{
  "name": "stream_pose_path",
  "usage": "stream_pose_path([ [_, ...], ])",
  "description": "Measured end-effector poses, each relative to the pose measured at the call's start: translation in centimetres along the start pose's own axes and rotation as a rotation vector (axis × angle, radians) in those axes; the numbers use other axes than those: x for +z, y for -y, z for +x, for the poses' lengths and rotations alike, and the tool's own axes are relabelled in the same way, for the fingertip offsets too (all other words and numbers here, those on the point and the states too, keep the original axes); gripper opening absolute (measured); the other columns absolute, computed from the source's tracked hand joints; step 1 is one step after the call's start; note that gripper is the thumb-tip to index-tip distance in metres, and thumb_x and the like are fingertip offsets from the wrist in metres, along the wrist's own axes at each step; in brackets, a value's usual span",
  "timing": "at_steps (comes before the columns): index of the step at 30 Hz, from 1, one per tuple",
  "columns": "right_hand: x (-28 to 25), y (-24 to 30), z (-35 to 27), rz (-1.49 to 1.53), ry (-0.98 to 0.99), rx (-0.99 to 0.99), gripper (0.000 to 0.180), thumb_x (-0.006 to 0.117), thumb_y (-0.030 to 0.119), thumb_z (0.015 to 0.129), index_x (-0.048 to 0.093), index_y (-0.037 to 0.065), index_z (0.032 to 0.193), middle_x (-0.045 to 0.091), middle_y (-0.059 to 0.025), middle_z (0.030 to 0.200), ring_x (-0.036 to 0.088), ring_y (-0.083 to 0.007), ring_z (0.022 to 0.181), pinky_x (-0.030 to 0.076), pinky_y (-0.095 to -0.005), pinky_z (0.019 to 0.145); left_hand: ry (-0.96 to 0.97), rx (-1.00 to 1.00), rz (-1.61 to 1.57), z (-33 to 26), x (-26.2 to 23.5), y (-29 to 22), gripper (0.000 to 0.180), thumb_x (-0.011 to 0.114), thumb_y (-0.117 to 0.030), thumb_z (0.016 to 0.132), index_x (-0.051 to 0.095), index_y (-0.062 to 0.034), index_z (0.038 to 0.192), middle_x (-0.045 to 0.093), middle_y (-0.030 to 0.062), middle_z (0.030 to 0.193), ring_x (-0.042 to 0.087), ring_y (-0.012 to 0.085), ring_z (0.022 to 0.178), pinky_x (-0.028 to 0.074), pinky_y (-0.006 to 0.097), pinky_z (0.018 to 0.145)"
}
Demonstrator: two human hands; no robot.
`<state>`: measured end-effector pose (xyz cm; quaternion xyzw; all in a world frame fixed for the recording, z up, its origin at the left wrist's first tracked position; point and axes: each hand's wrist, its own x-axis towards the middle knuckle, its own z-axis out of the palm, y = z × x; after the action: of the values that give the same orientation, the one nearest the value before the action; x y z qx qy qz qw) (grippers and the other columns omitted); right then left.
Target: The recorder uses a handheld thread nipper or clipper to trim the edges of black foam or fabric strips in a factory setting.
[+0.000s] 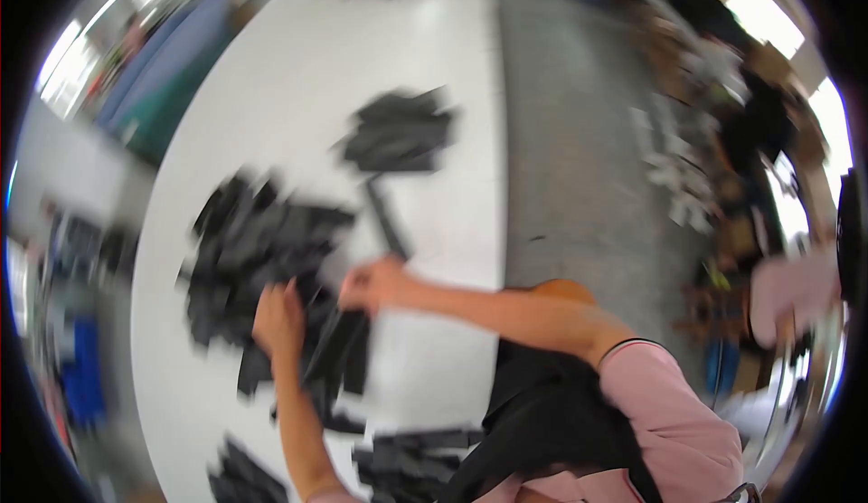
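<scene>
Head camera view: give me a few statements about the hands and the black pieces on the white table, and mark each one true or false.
1. The table is white. True.
2. The right hand grips a long black strip. True.
3. The left hand is raised high above the table. False: it rests on the big black pile.
4. The pieces on the table are red. False: they are black.
5. A smaller stack of black pieces lies apart, farther up the table. True.

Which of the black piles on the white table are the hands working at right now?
The big pile left of centre: the left hand rests at its lower edge. The smaller pile farther up the table lies untouched.
</scene>
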<state>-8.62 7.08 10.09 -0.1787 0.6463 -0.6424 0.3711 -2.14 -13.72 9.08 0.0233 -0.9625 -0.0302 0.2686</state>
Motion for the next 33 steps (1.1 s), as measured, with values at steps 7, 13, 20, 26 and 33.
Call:
stream_pose_path([
  [7,-2.4,-7.0,5.8,0.023,0.014,0.248,0.039,0.050,0.024,0.093,0.050,0.007,0.128,0.059,-0.0060,0.111,0.057,-0.0104,0.096,0.048,-0.0248,0.073,0.180,-0.305,-0.030,-7.7,1.1,-0.8,0.042,0.058,-0.028,0.083,0.055,-0.0100,0.120,0.040,0.0191,0.133,0.035,0.0363,0.123,0.021,0.053,0.103],
  [13,-6.3,-6.9,5.9,-0.011,0.100,0.374,0.034,0.050,0.025,0.094,0.055,0.000,0.117,0.062,-0.0090,0.105,0.062,-0.0148,0.095,0.047,-0.0234,0.066,0.286,-0.443,-0.154,-11.5,2.1,-10.7,0.049,0.058,-0.037,0.080,0.052,-0.0214,0.126,0.029,0.0175,0.144,0.024,0.0359,0.133,0.005,0.064,0.103],
  [20,-13.4,-5.6,9.6,-0.275,0.258,0.237,0.025,0.052,0.026,0.092,0.061,0.004,0.101,0.063,-0.0074,0.098,0.065,-0.0185,0.082,0.049,-0.0302,0.068,0.351,-0.528,0.188,-8.1,8.1,-8.1,0.055,0.061,-0.017,0.077,0.049,-0.0333,0.128,0.031,0.0073,0.146,0.025,0.0265,0.136,-0.001,0.068,0.102],
  [26,-12.7,-7.5,11.2,-1.124,0.391,-0.363,0.024,0.058,0.028,0.086,0.064,0.016,0.105,0.055,-0.0104,0.092,0.061,-0.0293,0.075,0.050,-0.0389,0.067,0.188,-0.832,0.431,-6.5,7.5,-14.0,0.056,0.055,-0.005,0.076,0.048,-0.0203,0.130,0.026,0.0156,0.147,0.020,0.0307,0.138,0.002,0.067,0.102],
  [33,-19.3,-12.0,12.7,-0.931,0.350,-0.616,0.029,0.066,0.022,0.079,0.062,0.009,0.104,0.062,-0.0117,0.099,0.061,-0.0313,0.090,0.049,-0.0383,0.075,0.163,-0.914,0.084,-10.5,8.3,-33.1,0.057,0.053,-0.006,0.076,0.044,-0.0113,0.132,0.020,0.0209,0.148,0.023,0.0360,0.136,0.020,0.063,0.102],
])
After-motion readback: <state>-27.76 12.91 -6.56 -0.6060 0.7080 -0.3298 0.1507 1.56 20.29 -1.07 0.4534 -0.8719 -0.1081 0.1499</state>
